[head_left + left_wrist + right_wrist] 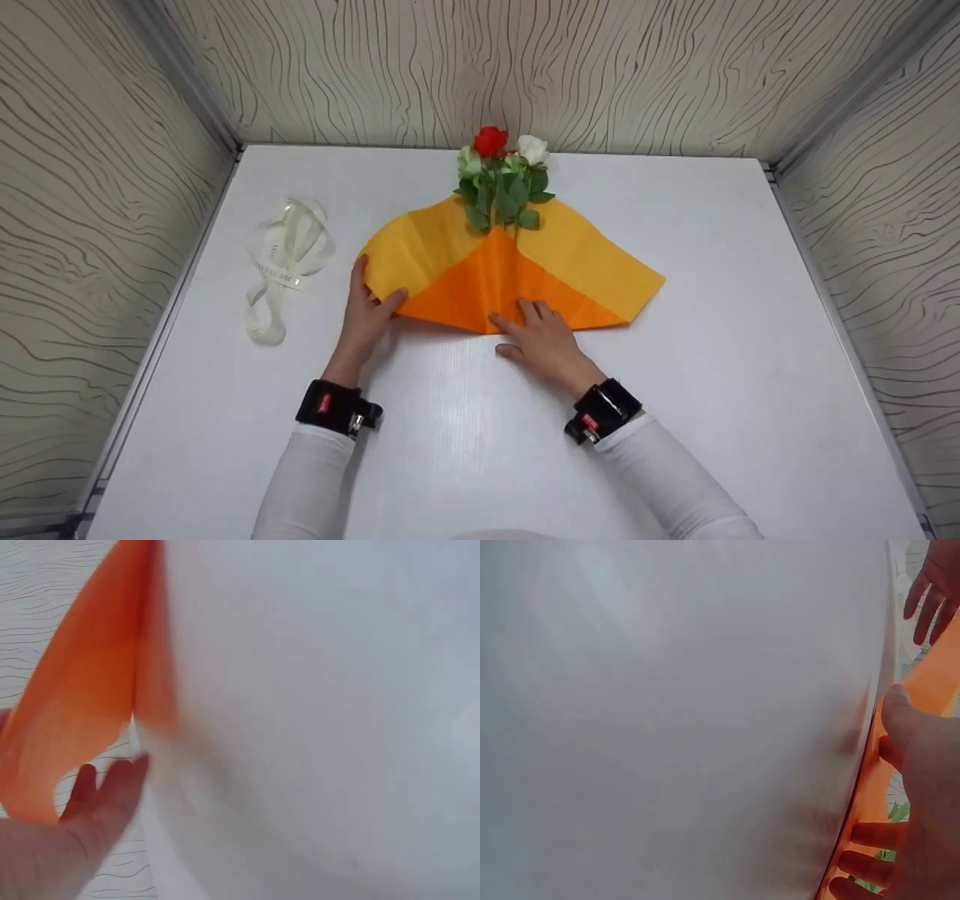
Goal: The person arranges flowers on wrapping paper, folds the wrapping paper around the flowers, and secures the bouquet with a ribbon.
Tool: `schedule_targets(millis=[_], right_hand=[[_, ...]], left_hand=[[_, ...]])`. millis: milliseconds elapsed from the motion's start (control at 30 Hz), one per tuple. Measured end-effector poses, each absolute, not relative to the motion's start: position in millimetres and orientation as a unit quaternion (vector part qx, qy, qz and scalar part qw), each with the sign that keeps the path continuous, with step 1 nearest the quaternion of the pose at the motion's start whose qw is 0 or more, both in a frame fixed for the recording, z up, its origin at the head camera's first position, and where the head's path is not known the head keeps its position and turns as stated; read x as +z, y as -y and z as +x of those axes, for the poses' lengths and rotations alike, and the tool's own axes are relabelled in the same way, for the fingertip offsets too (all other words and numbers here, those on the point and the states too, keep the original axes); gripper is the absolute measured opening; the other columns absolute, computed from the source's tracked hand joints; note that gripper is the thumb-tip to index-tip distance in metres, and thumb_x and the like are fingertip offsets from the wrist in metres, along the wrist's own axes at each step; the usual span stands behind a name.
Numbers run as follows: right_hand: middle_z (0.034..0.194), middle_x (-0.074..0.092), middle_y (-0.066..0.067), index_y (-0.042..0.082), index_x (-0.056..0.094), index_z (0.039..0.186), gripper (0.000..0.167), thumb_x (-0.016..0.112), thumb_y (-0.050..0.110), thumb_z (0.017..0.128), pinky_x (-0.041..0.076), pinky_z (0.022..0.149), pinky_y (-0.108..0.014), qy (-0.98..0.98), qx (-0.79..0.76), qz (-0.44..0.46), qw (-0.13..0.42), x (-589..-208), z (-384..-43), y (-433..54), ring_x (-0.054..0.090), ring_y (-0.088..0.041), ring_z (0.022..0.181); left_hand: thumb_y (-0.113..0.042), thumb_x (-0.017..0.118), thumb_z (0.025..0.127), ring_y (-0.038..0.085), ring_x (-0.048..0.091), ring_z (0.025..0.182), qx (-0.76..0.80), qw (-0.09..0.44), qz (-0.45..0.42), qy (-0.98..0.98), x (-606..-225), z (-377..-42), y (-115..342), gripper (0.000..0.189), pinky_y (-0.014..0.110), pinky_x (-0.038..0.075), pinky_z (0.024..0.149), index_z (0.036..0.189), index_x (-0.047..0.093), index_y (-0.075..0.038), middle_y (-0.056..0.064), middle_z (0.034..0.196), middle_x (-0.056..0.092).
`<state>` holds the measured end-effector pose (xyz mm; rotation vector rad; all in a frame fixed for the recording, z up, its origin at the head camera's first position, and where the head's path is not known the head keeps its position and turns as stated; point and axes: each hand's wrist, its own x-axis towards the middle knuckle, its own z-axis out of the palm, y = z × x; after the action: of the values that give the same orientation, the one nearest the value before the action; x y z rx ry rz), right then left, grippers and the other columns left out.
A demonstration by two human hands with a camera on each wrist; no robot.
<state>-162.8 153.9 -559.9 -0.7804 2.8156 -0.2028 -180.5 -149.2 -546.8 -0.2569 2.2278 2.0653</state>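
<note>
A sheet of wrapping paper (pixel 577 255), yellow on one side with an orange folded front (pixel 457 292), lies around the stems of a small bunch of roses (pixel 510 180). Red, white and pale green blooms stick out past its far edge. At the paper's left end my left hand (pixel 367 311) holds the edge between thumb and fingers, and the orange sheet (pixel 90 667) curves up off the table there. My right hand (pixel 544 337) rests with spread fingers on the near orange edge, beside the middle crease. In the right wrist view its fingers (pixel 866 868) lie over the orange paper.
A loose cream ribbon (pixel 285 255) with printed lettering lies in loops on the white table (pixel 720 397), left of the paper. Wood-grain patterned panels (pixel 375 75) stand along the back and both sides. A pale round edge (pixel 502 535) shows at the bottom.
</note>
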Motion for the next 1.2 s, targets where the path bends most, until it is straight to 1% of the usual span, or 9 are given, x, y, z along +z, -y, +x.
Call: schedule_targets(millis=[100,200,267,333,433,500,800,1033,1200], right_hand=[[0.15,0.031,-0.023,0.032,0.039,0.152,0.059,0.051,0.053,0.098,0.028,0.108,-0.059,-0.955,-0.073,-0.263,0.112,-560,-163,-154,0.031,-0.045,0.134],[0.15,0.031,-0.024,0.032,0.039,0.152,0.059,0.05,0.054,0.098,0.027,0.108,-0.059,-0.955,-0.072,-0.264,0.113,-559,-163,-154,0.03,-0.045,0.134],[0.15,0.03,-0.024,0.031,0.039,0.152,0.059,0.049,0.054,0.098,0.027,0.108,-0.059,-0.955,-0.071,-0.264,0.112,-559,-163,-155,0.03,-0.045,0.135],[0.15,0.031,-0.024,0.031,0.039,0.151,0.059,0.05,0.054,0.098,0.027,0.108,-0.059,-0.955,-0.075,-0.263,0.111,-559,-163,-155,0.03,-0.045,0.134],[0.149,0.031,-0.023,0.031,0.04,0.151,0.058,0.05,0.054,0.098,0.027,0.108,-0.059,-0.956,-0.079,-0.261,0.111,-559,-163,-155,0.03,-0.045,0.134],[0.148,0.032,-0.023,0.031,0.041,0.15,0.058,0.05,0.054,0.098,0.027,0.108,-0.058,-0.956,-0.079,-0.259,0.11,-560,-163,-156,0.03,-0.044,0.134],[0.148,0.035,-0.022,0.03,0.041,0.151,0.059,0.049,0.055,0.098,0.028,0.108,-0.058,-0.954,-0.098,-0.266,0.1,-562,-165,-162,0.032,-0.045,0.132],[0.148,0.042,-0.015,0.004,0.039,0.148,0.065,0.055,0.044,0.099,0.027,0.113,-0.047,-0.948,-0.174,-0.242,0.108,-561,-167,-175,0.035,-0.035,0.134],[0.148,0.04,-0.015,0.002,0.045,0.143,0.056,0.059,0.034,0.099,0.027,0.113,-0.044,-0.945,-0.204,-0.223,0.127,-562,-166,-182,0.035,-0.031,0.135]], left_hand=[[-0.016,0.068,0.093,0.028,0.047,0.124,0.772,0.049,-0.1,-0.626,-542,-177,141,0.104,0.039,0.047,0.096,0.155,-0.013,-0.035,0.014,0.156,0.025],[-0.015,0.066,0.094,0.031,0.054,0.119,0.834,0.051,-0.096,-0.541,-538,-172,131,0.107,0.042,0.049,0.094,0.152,-0.021,-0.039,0.015,0.153,0.032],[-0.015,0.063,0.095,0.032,0.056,0.116,0.851,0.056,-0.075,-0.518,-537,-170,124,0.099,0.043,0.049,0.095,0.156,-0.014,-0.032,0.018,0.15,0.037],[-0.015,0.061,0.097,0.032,0.057,0.115,0.845,0.069,-0.037,-0.529,-538,-168,117,0.083,0.043,0.047,0.098,0.158,0.005,-0.016,0.021,0.145,0.042],[-0.015,0.059,0.098,0.034,0.058,0.112,0.804,0.093,0.02,-0.588,-542,-167,107,0.053,0.043,0.046,0.099,0.143,0.04,0.004,0.023,0.132,0.054],[-0.016,0.061,0.097,0.032,0.059,0.111,0.752,0.105,0.051,-0.649,-545,-166,100,0.043,0.041,0.047,0.098,0.133,0.052,0.007,0.02,0.125,0.059],[-0.027,0.068,0.093,0.028,0.049,0.129,0.533,0.157,0.161,-0.815,-556,-166,72,0.058,0.043,0.037,0.108,0.141,0.048,-0.001,0.014,0.14,0.053],[-0.03,0.069,0.093,0.022,0.043,0.135,0.437,0.178,0.19,-0.861,-556,-170,56,0.064,0.041,0.029,0.113,0.146,0.044,-0.006,0.008,0.145,0.049],[-0.025,0.067,0.093,0.025,0.04,0.136,0.38,0.148,0.207,-0.889,-559,-173,49,0.06,0.039,0.03,0.112,0.145,0.045,-0.002,0.012,0.151,0.039]])
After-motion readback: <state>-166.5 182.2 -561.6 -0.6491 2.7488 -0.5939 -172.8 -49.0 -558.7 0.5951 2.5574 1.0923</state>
